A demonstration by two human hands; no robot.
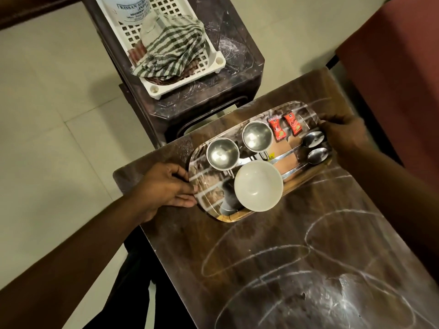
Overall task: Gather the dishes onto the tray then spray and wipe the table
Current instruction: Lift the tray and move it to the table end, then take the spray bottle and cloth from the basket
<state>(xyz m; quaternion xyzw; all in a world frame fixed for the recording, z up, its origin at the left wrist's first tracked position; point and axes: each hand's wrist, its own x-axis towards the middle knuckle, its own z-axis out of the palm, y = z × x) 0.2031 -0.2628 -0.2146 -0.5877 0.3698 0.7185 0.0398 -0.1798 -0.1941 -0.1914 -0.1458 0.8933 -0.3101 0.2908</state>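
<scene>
Pale floor tiles [47, 115] surround a dark wooden table [308, 257] streaked with white marks. The left hand [166, 186] curls its fingers round the left end of the tray [209, 211], which is at the table's far end. Beyond the far edge, a stool [237, 67] carries a white basket [166, 89] with a striped cloth [173, 51] and a bottle [130, 8]. On the tray are steel cups [222, 153], a white bowl [258, 185], red sachets [275, 128] and spoons [313, 138]. The right hand [344, 136] grips the tray's right end.
</scene>
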